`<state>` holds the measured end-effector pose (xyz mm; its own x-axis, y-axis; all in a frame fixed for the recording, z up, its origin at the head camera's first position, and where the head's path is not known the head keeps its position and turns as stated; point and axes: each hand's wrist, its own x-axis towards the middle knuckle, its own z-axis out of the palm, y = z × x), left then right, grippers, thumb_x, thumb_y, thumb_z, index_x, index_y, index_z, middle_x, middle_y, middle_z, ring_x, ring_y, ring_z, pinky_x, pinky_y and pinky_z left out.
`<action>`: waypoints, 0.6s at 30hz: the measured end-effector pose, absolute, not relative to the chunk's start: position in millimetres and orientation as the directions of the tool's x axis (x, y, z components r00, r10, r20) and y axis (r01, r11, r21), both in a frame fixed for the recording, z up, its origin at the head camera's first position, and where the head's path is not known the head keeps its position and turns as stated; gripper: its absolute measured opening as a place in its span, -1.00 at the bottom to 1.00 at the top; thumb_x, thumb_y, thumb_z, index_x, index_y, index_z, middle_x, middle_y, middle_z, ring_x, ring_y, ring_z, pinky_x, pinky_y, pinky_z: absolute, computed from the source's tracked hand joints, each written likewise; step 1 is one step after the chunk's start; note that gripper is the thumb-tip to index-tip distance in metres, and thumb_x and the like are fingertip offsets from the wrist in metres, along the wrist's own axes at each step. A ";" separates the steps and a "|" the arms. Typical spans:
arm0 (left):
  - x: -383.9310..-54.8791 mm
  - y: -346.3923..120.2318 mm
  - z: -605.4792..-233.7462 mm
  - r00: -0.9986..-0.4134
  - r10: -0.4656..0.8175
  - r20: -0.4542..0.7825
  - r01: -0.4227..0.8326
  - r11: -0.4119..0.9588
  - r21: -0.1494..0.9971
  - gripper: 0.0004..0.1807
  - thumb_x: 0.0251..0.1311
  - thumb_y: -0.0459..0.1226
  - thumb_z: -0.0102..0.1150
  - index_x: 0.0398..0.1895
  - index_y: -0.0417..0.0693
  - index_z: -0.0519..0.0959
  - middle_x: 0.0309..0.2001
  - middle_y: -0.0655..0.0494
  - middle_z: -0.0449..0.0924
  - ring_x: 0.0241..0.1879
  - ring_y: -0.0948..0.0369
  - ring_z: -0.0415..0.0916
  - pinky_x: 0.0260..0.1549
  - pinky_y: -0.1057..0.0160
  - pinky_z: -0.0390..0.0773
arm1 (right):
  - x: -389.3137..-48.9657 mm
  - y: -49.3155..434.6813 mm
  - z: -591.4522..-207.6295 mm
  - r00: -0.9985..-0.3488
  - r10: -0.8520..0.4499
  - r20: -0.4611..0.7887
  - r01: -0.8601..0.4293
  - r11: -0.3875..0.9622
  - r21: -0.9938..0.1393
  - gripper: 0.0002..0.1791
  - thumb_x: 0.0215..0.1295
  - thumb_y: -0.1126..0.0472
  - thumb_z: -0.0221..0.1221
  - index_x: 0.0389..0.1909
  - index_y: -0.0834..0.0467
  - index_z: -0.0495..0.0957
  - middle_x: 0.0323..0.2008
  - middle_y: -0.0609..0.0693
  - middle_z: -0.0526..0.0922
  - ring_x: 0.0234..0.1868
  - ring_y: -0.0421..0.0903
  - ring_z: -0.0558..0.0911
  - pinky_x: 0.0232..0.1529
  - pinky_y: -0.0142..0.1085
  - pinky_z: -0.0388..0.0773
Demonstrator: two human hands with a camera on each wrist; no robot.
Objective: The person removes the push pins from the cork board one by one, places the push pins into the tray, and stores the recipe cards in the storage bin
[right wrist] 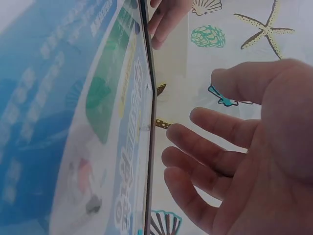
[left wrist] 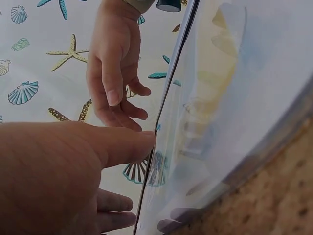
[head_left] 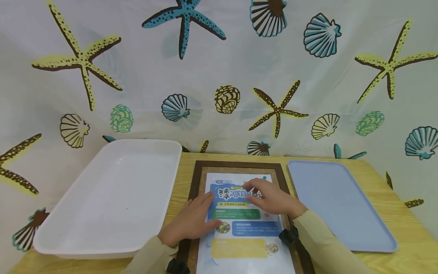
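Note:
A printed poster with blue, green and yellow blocks lies on a cork board inside a dark brown frame. Its surface looks glossy, with reflections, in both wrist views. My left hand rests at the poster's left side, fingers straight and thumb apart, with the thumb tip right at its surface in the left wrist view. Over the upper right of the poster is my right hand, its fingers loosely bent and nothing between them. In the right wrist view, that hand shows a gap between fingertips and poster.
To the left stands a large white tray with a raised rim. A flat light-blue tray lies on the right. Everything sits on a wood-grain table, backed by a cloth printed with starfish and shells.

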<state>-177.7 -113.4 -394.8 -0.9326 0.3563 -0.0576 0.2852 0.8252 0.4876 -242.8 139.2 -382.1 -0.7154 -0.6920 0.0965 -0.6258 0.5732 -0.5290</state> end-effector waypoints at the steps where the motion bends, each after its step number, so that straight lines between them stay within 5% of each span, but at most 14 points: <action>1: -177.7 -113.4 -396.2 -0.932 0.357 -0.057 0.286 0.823 0.490 -0.18 0.20 0.00 0.22 0.41 -0.26 0.22 0.45 -0.18 0.12 0.44 -0.17 0.07 0.30 -0.33 0.05 | -245.1 135.8 -383.1 -0.713 -0.695 0.092 -0.626 0.572 -0.530 -0.62 0.41 0.20 0.09 0.15 0.31 0.44 0.05 0.18 0.57 -0.04 0.04 0.58 0.05 -0.05 0.52; 18: -182.0 -115.0 -412.9 -0.928 0.373 0.006 0.325 0.799 0.506 -0.17 0.30 -0.02 0.08 0.46 -0.32 0.06 0.49 -0.23 -0.01 0.46 -0.19 -0.01 0.31 -0.34 0.02 | -273.0 85.7 -388.9 -0.708 -0.706 0.014 -0.617 0.608 -0.499 -0.66 0.39 0.20 0.11 0.09 0.29 0.51 -0.08 0.11 0.63 -0.11 -0.07 0.59 -0.02 -0.18 0.54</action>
